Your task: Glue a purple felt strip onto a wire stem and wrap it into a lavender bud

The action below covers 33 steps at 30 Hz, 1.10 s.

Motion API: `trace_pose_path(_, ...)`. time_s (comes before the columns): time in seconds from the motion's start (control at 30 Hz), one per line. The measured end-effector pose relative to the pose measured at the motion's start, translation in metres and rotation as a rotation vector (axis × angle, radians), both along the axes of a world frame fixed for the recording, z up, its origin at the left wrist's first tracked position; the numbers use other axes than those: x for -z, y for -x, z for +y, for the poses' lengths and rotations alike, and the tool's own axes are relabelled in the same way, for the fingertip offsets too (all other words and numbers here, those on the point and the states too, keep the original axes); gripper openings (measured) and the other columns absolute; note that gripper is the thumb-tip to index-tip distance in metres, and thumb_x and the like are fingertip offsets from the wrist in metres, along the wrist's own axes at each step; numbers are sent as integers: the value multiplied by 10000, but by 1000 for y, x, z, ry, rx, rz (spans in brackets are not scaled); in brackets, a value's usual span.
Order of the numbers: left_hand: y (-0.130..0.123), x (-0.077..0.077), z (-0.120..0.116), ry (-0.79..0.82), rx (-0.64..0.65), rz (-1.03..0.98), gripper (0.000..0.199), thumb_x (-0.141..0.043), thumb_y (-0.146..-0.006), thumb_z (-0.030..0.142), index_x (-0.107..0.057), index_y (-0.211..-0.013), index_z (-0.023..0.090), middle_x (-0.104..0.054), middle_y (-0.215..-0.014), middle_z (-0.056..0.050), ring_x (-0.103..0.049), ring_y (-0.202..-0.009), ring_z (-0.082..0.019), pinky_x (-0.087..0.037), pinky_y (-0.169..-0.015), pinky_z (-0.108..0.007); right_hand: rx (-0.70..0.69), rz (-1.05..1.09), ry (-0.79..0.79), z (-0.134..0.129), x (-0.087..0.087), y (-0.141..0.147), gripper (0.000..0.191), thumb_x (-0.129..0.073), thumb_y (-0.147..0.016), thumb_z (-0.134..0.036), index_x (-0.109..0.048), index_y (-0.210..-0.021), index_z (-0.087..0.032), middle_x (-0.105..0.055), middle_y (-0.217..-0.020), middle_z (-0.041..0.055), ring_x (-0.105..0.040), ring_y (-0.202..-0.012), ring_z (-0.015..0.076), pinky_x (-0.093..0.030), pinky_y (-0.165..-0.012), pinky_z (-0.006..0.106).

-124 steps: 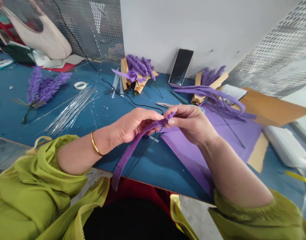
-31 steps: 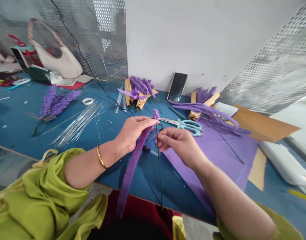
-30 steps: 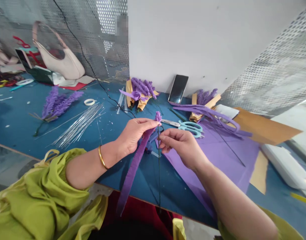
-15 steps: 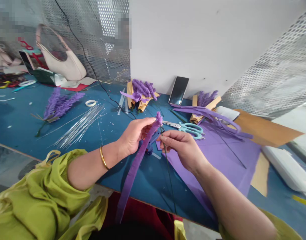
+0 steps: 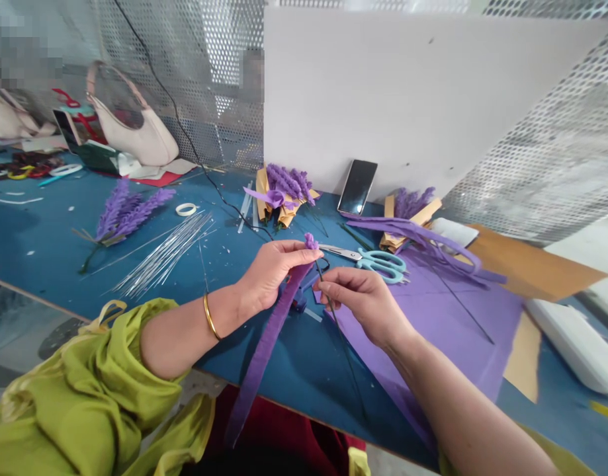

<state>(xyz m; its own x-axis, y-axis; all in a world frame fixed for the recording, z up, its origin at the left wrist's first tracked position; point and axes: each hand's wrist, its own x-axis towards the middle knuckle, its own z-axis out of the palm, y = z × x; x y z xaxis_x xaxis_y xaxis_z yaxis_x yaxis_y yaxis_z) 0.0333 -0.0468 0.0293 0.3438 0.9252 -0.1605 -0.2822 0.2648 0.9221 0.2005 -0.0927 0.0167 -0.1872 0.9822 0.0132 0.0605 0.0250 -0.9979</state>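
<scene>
My left hand (image 5: 274, 268) pinches a purple crepe paper strip (image 5: 264, 354) just below a small curled purple flower tip (image 5: 311, 242). From there the strip hangs down past the table's front edge. In my right hand (image 5: 356, 294), thumb and fingers are closed on a thin dark green wire stem (image 5: 344, 344), whose upper end meets the flower tip. Behind my hands lie scissors with light blue handles (image 5: 383, 263). A dark blue glue gun (image 5: 300, 297) is partly hidden under the strip and my left hand.
Purple paper (image 5: 447, 317) and long purple strips (image 5: 423, 231) cover the right side. Silver wires (image 5: 167, 254), a tape roll (image 5: 186, 209) and purple flower sprigs (image 5: 128, 211) lie left. At the back stand wrapped flowers (image 5: 286, 192) and a phone (image 5: 358, 186); a black cable (image 5: 184, 132) crosses there.
My left thumb has moved up over the strip at the base of the flower tip, covering part of it. My right hand keeps its pinch on the stem. The view has tilted slightly upward.
</scene>
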Motion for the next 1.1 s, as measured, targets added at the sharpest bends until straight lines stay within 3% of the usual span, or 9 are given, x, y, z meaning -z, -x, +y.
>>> trace_pose_path(0.17, -1, 3, 0, 32, -20, -12, 296, -900, -603, 346, -749, -750, 139, -548, -607, 34, -475, -542, -73, -395, -529, -231, 14, -67, -52, 0, 1, -1, 225, -754, -787, -379, -708, -711, -173, -623, -624, -4, -507, -569, 113, -408, -565, 275)
trace_pose_path(0.4, 1, 1, 3, 30, 75, -29, 298, -882, -651, 368, -784, -833, 153, -532, -610, 40, -483, -552, -74, -431, -579, -240, 17, -62, -54, 1, -2, -4, 235, -715, -812, -377, -696, -697, -174, -597, -606, -3, -488, -569, 118, -396, -570, 282)
trace_pose_path(0.6, 3, 2, 6, 6, 25, 32, 271, -874, -641, 360, -787, -788, 150, -589, -643, 16, -470, -555, -73, -369, -555, -234, 34, -111, -75, 3, 0, -8, 230, -708, -824, -366, -681, -689, -182, -592, -610, -11, -490, -576, 122, -387, -580, 287)
trace_pose_path(0.8, 6, 0, 10, -28, 60, 85, 296, -859, -659, 409, -790, -795, 156, -556, -626, 22, -456, -561, -85, -380, -568, -249, 82, -271, -143, 6, 1, -12, 259, -655, -868, -406, -700, -745, -182, -622, -639, 9, -525, -591, 146, -412, -587, 304)
trace_pose_path(0.87, 9, -1, 15, -32, 32, 102, 272, -844, -684, 396, -793, -809, 160, -552, -638, 22, -455, -566, -83, -374, -561, -243, 238, -434, -299, 5, 0, -16, 245, -630, -900, -413, -723, -870, -189, -675, -739, 38, -586, -658, 176, -452, -633, 326)
trace_pose_path(0.97, 14, -2, 25, -13, -53, 119, 243, -831, -706, 372, -798, -821, 161, -565, -670, 15, -460, -575, -76, -340, -534, -227, 426, -732, -722, -2, -3, -16, 198, -597, -936, -321, -702, -1043, -193, -712, -889, 85, -640, -791, 220, -486, -724, 360)
trace_pose_path(1.03, 17, -2, 31, -4, -96, 130, 216, -822, -716, 347, -798, -817, 158, -581, -701, 9, -461, -578, -69, -322, -521, -221, 317, -833, -949, -12, -3, -9, 177, -585, -937, -240, -686, -1068, -177, -721, -914, 102, -653, -822, 226, -498, -749, 360)
trace_pose_path(1.1, 18, -2, 38, 8, -127, 142, 190, -812, -724, 323, -796, -804, 152, -597, -733, 4, -460, -574, -60, -310, -511, -217, 38, -852, -1109, -24, -3, 1, 157, -578, -920, -153, -679, -1039, -152, -730, -898, 109, -660, -817, 219, -511, -749, 342)
